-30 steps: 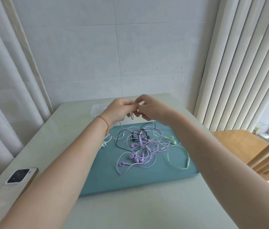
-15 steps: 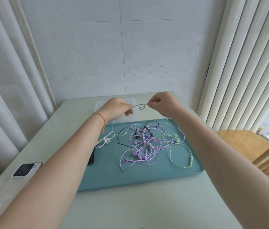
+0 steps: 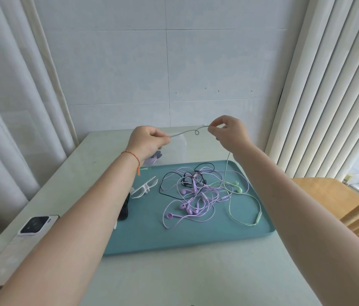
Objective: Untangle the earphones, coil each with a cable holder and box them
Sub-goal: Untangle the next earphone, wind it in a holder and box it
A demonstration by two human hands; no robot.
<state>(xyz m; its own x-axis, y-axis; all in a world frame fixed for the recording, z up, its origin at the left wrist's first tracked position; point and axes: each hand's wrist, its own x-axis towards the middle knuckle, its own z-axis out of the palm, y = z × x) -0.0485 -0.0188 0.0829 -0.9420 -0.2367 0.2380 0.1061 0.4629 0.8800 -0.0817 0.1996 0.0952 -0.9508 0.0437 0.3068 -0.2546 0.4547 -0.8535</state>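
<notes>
Earphones (image 3: pixel 196 195) in purple, black and pale green lie tangled together on a teal tray (image 3: pixel 152 235), gathered toward its far right part. The purple cables form the central knot, a black loop (image 3: pixel 165 184) lies on its left, and the pale green earphone cable (image 3: pixel 255 204), with an inline control near the tray's right rim, trails along the right side of the heap.

Left hand (image 3: pixel 146 141), raised above the tray's far left corner, has its fingers curled and pinches one end of a pale cable section (image 3: pixel 187 131). Right hand (image 3: pixel 229 132), raised above the tray's far right corner, pinches the other end between thumb and forefinger, its other fingers bent. The section spans the gap between the two hands and carries one small loop close to the right hand. From the right hand the cable hangs down to the green strand on the tray.

White cable holder (image 3: pixel 144 188) lies on the tray left of the heap, just beside the left forearm; a dark object at the tray's left rim is mostly hidden by that forearm. An orange cord circles the left wrist. Beyond the tray's left rim a phone (image 3: pixel 34 225) lies on the table (image 3: pixel 196 279). A wooden chair (image 3: pixel 328 195) stands right of the tray.
</notes>
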